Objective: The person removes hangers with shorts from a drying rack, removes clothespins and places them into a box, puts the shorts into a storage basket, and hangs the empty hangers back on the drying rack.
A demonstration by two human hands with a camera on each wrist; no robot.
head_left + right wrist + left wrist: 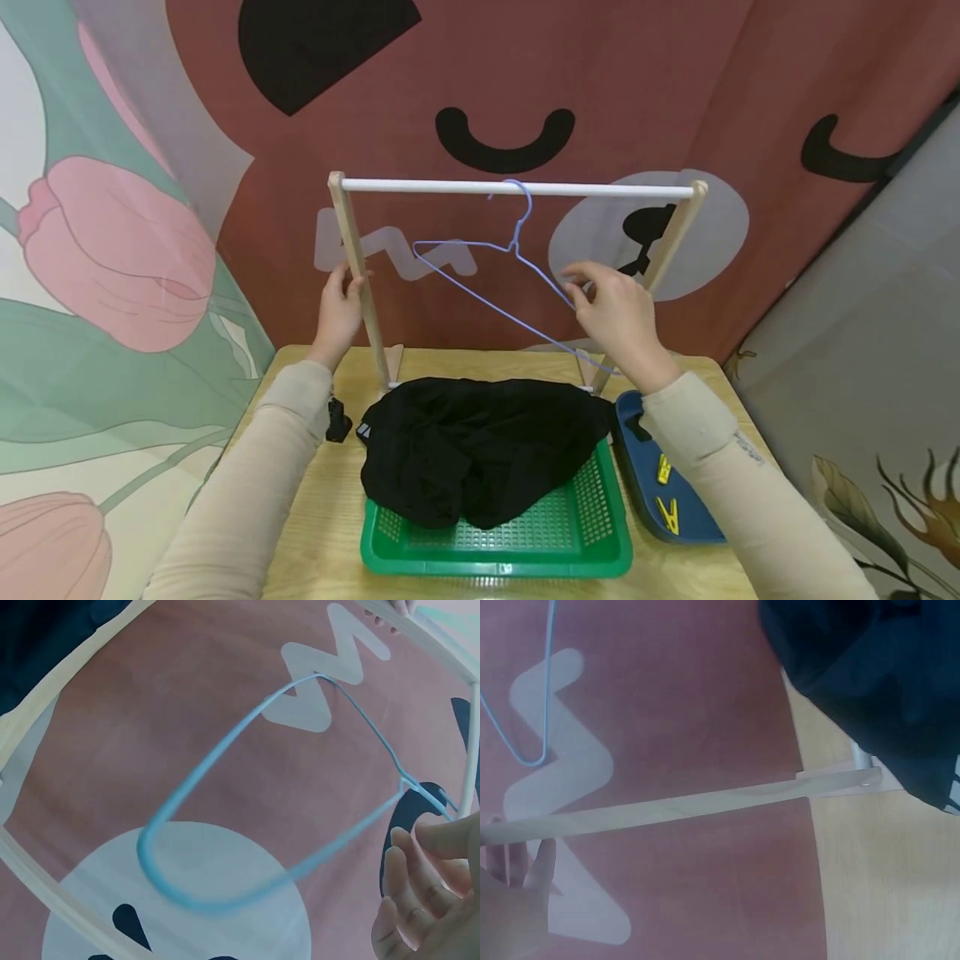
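Note:
A light-blue hanger (468,243) dangles by its hook from the white bar (420,187) of a small wooden rack, tilted with its right end low. My left hand (341,312) grips the rack's left post (667,811), thumb on the near side and fingers passing round it. Beside the hanger's right shoulder is my right hand (618,308), its fingers loosely bent and holding nothing. In the right wrist view a gap shows between that hand (431,892) and the hanger (196,774). A black garment (480,450) lies bunched over a green basket (495,568).
To the right of the basket, a blue tray (693,529) holds yellow clothespins (667,517) and a black item (637,427). A small black object (339,421) stands on the table (322,508) at left. A printed curtain (637,83) hangs behind the rack.

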